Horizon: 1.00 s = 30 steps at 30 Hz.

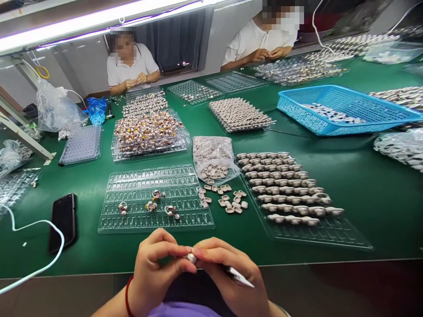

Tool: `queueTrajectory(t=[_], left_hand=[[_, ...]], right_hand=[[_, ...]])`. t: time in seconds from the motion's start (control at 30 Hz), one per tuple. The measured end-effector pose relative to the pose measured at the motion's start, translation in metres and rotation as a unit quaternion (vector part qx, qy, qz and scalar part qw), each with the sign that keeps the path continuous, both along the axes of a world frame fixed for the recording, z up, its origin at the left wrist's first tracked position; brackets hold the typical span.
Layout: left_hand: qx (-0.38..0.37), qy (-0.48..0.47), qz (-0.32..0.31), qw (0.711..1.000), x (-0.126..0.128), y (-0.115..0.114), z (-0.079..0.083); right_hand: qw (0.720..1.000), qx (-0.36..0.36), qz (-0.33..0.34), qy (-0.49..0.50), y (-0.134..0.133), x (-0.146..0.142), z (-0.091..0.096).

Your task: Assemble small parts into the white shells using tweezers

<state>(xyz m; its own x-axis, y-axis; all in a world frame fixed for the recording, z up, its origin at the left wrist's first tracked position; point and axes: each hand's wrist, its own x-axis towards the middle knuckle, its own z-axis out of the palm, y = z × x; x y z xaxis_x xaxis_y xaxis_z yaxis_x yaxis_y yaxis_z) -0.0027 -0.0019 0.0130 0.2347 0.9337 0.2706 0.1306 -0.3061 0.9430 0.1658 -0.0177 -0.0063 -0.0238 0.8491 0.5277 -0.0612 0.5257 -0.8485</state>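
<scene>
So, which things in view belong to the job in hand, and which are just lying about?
Likely part of the job:
small white piece, held by left hand and right hand
slim white item in right hand
clear tray holding small parts
loose beige caps
bag of caps

Likely just lying about:
phone
white cable
blue plastic bag

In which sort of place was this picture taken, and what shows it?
Probably a small-parts workshop, perhaps for assembly: a clear tray holds rows of small pieces on a large green table, two people in white sit across it, and a tube light runs overhead.
</scene>
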Motion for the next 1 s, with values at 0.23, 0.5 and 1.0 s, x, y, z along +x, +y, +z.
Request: queueTrajectory(t=[0.23,0.5,1.0], left_hand=[[-0.305,-0.158,-0.059,0.937,0.004,0.007,-0.009],[-0.293,-0.182,0.023,0.938,0.003,0.006,-0.019],[-0.222,-0.045,-0.006,0.974,0.003,0.005,-0.014]], right_hand=[[0.998,-0.058,-0.027,0.019,0.017,0.001,-0.007],[0.993,-0.066,-0.048,-0.083,0.012,0.008,-0.009],[0.983,0.021,-0.046,-0.174,0.014,0.006,-0.008]])
